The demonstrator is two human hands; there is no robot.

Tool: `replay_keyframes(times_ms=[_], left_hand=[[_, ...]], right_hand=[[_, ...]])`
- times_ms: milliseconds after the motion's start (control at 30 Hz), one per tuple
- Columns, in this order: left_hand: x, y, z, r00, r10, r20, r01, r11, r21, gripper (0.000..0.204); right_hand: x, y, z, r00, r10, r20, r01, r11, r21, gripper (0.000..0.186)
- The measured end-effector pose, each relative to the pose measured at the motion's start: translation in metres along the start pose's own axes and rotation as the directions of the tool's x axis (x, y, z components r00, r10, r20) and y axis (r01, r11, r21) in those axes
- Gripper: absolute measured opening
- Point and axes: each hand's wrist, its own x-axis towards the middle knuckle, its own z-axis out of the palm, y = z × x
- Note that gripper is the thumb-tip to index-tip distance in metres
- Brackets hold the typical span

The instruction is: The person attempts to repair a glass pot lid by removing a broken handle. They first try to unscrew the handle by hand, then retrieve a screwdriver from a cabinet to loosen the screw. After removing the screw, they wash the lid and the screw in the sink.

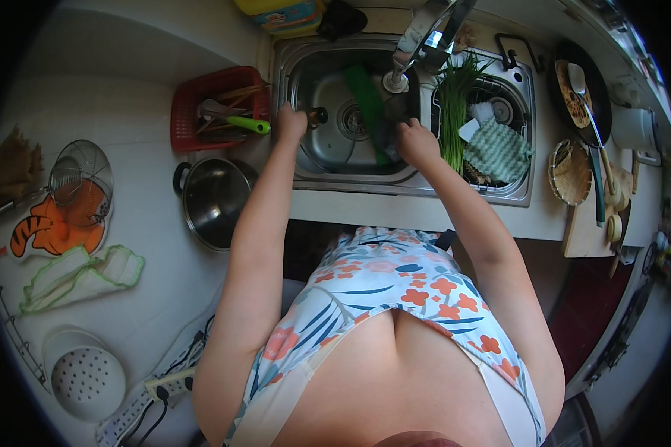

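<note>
My left hand (291,124) is closed at the left side of the steel sink (306,153). From its fingers sticks a short dark object with a brownish rounded end (317,117); its kind does not show. At the right side of the basin, below the faucet (408,59), my right hand (417,142) is closed too. Beside its fingers is a dark, blurred shape (392,123) that I cannot make out. Between the hands a long flat green strip (365,108) lies slanted in the basin, right of the drain (350,119).
Right of the basin, a drying rack holds long green stalks (456,112) and a pale green cloth (499,151). Farther right is a black pan (604,93). At left stand a red basket (183,119) with utensils and a steel pot (215,201).
</note>
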Motion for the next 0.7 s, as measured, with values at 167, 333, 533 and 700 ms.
replay_keyframes(times_ms=[167,333,533,700], left_hand=[[0.036,-0.054,-0.005,0.997,0.045,-0.058,-0.041,0.998,0.055,0.034],[0.048,-0.094,-0.001,0.992,0.02,-0.121,-0.024,0.999,-0.031,0.04],[0.038,-0.094,-0.006,0.982,0.099,-0.163,-0.066,0.978,0.196,0.051],[-0.044,-0.002,-0.022,0.983,0.097,-0.158,-0.048,0.956,0.288,0.063]], right_hand=[[-0.013,-0.008,-0.003,0.999,0.022,0.026,-0.024,0.996,0.087,0.019],[-0.023,-0.016,-0.001,0.999,0.013,0.033,-0.018,0.988,0.156,0.022],[-0.025,-0.02,0.008,0.999,0.02,0.041,-0.029,0.975,0.22,0.02],[-0.021,-0.026,0.018,0.997,0.032,0.065,-0.047,0.968,0.246,0.02]])
